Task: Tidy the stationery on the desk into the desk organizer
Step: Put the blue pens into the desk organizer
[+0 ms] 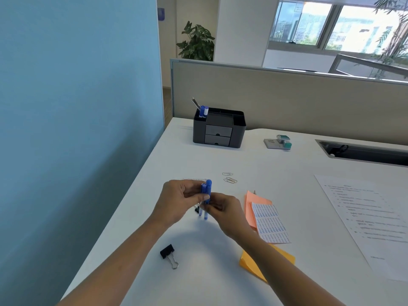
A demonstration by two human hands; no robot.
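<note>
Both hands meet above the white desk [198, 164], holding a small bundle of blue pens [206, 191] upright. My left hand [178, 200] grips the bundle from the left, and my right hand [225, 209] pinches it from the right. The black desk organizer [218, 129] stands at the far left of the desk, with blue pens and pencils [202, 109] in its left compartment. Paper clips [229, 178] lie just beyond my hands. A black binder clip [169, 255] lies near my left forearm; another dark clip [197, 210] peeks out under the pens.
Pink sticky notes [251, 208] with a printed label sheet [270, 224] and an orange pad [254, 265] lie right of my hands. A printed paper [371, 219] is farther right. A stamp or tape dispenser [279, 142] sits beyond. A cable slot [362, 152] and beige partition [287, 98] border the back.
</note>
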